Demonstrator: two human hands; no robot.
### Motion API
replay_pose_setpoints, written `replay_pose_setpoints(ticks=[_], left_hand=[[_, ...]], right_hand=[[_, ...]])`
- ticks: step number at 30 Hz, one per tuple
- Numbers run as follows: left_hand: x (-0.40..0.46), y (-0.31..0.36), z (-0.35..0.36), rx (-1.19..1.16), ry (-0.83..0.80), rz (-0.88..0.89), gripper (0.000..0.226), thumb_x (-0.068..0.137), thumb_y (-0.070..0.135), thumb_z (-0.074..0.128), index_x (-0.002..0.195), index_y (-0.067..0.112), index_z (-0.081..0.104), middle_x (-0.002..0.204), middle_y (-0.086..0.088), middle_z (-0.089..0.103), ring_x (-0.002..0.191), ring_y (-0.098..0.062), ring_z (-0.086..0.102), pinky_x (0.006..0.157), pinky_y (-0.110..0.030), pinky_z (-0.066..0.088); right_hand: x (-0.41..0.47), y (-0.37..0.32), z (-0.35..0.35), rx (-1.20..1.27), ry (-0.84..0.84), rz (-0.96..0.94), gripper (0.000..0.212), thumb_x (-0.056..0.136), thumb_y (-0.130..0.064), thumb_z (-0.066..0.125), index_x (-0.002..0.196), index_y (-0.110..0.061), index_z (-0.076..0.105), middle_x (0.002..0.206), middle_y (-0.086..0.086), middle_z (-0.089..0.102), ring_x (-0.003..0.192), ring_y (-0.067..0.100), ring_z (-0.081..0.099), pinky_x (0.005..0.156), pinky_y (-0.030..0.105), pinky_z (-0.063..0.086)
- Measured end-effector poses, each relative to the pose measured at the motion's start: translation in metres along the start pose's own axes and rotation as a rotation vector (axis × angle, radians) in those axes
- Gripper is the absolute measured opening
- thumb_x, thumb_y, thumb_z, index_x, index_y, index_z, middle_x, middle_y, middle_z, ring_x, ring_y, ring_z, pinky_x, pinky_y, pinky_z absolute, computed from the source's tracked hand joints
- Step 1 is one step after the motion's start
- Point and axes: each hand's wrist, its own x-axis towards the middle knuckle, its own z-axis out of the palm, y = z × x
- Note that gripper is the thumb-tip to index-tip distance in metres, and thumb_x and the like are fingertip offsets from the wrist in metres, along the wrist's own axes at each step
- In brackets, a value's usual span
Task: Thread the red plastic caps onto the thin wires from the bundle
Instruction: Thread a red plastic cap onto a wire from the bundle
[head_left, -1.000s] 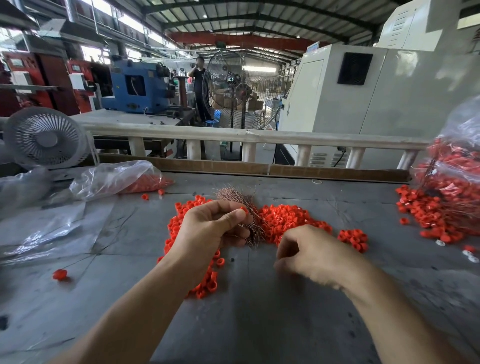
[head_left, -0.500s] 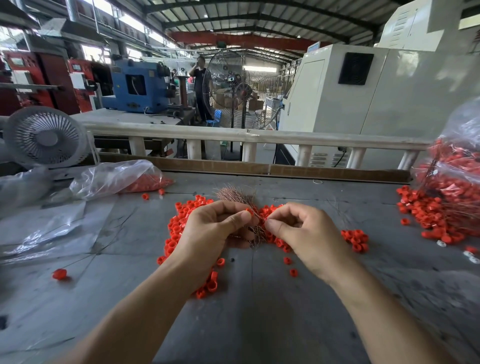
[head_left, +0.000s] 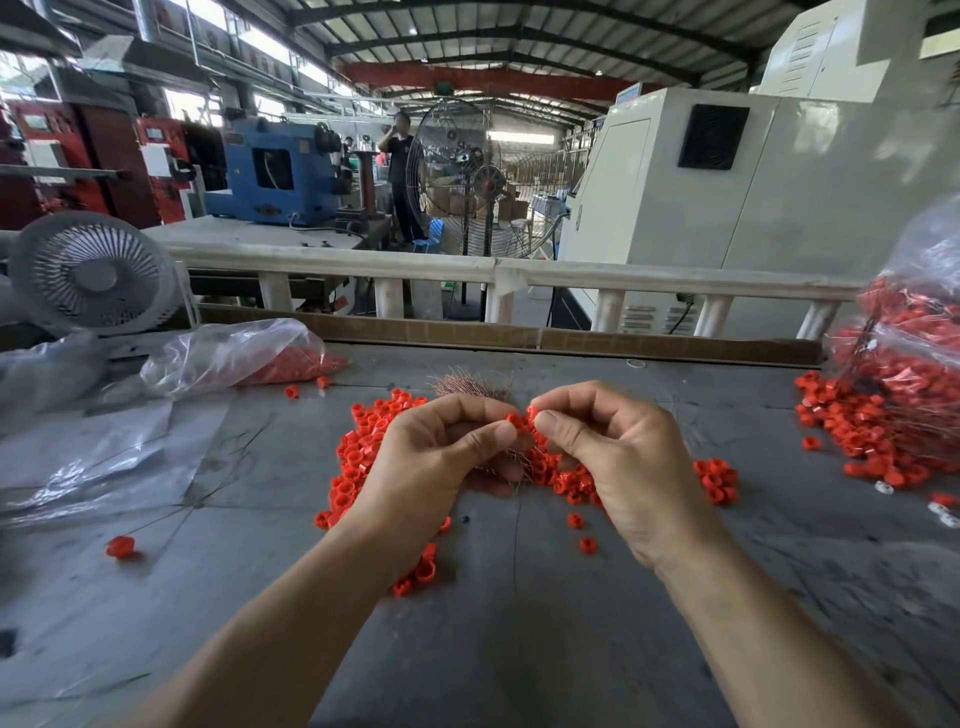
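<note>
Glossy red plastic caps (head_left: 363, 457), thin coppery metal wires (head_left: 470, 384) in a bristly bundle, matt grey scuffed worktop (head_left: 519, 649), crinkled clear plastic bag (head_left: 228, 353), shiny film.

Red plastic cap (head_left: 515, 421): small ring, we find it at the grip itself, between the two thumb tips. Wire bundle (head_left: 470, 385): thin coppery strands, fanned just behind the grip and trailing beneath it. Loose red caps (head_left: 358, 457): a heap on the desk, spread left of, under and right of the grip, strays nearer us.
</note>
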Motion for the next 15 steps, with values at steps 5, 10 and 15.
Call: replay_pose_setpoints(ticks=[5,10,15], left_hand=[[-0.0006,0.0009,0.0024,0.019,0.005,0.047,0.015,0.077,0.019,0.078,0.091,0.013,0.078,0.085,-0.012,0.076,0.068,-0.021,0.072,0.058,-0.026,0.058],[-0.0007,0.0010,0.0046,0.060,0.025,0.084,0.024,0.078,0.014,0.075,0.098,0.002,0.071,0.081,-0.011,0.075,0.066,-0.019,0.071,0.056,-0.024,0.057],[-0.0014,0.0001,0.0049,0.097,0.035,0.120,0.029,0.078,0.014,0.075,0.101,-0.001,0.071,0.083,-0.016,0.075,0.066,-0.020,0.071,0.058,-0.025,0.057]], right_hand=[[-0.0048,-0.0045,0.0056,-0.115,-0.001,-0.097,0.012,0.088,-0.006,0.077,0.090,-0.018,0.078,0.084,-0.006,0.078,0.082,0.009,0.073,0.079,0.022,0.058],[-0.0075,-0.0069,0.0054,-0.200,0.013,-0.146,0.012,0.088,-0.009,0.077,0.090,-0.021,0.079,0.083,-0.012,0.076,0.084,0.008,0.072,0.078,0.023,0.057],[-0.0075,-0.0081,0.0058,-0.247,0.030,-0.218,0.013,0.086,-0.008,0.079,0.090,-0.021,0.079,0.085,-0.014,0.075,0.088,0.006,0.071,0.079,0.017,0.052]])
